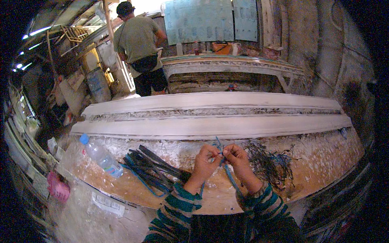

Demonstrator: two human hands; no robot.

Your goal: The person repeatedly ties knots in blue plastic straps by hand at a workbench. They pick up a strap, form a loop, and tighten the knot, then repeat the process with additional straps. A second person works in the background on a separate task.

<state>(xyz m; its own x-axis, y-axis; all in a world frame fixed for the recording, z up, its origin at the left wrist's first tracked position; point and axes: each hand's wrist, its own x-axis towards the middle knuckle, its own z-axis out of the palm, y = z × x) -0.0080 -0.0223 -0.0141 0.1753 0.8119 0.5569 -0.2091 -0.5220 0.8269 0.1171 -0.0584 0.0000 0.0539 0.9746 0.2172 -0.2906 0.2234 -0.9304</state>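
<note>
My left hand (206,162) and my right hand (240,161) meet above the table's near side. Both are closed in a pinch on a blue cord (230,177), fingertips almost touching. One end of the cord sticks up beyond my fingers, and lengths of it hang toward me below the hands. The spot between my fingertips is too small to make out. Left of my left hand lies a bundle of dark flat strips (162,161) with some blue cord (142,180) along it. A tangle of thin black strings (270,162) lies just right of my right hand.
A plastic bottle with a blue cap (101,156) lies at the left on the worn wooden table (324,162). Two long whitish boards (210,124) cross its far side. Beyond, a person (139,44) stands beside another bench (235,60). A pink container (58,187) sits lower left.
</note>
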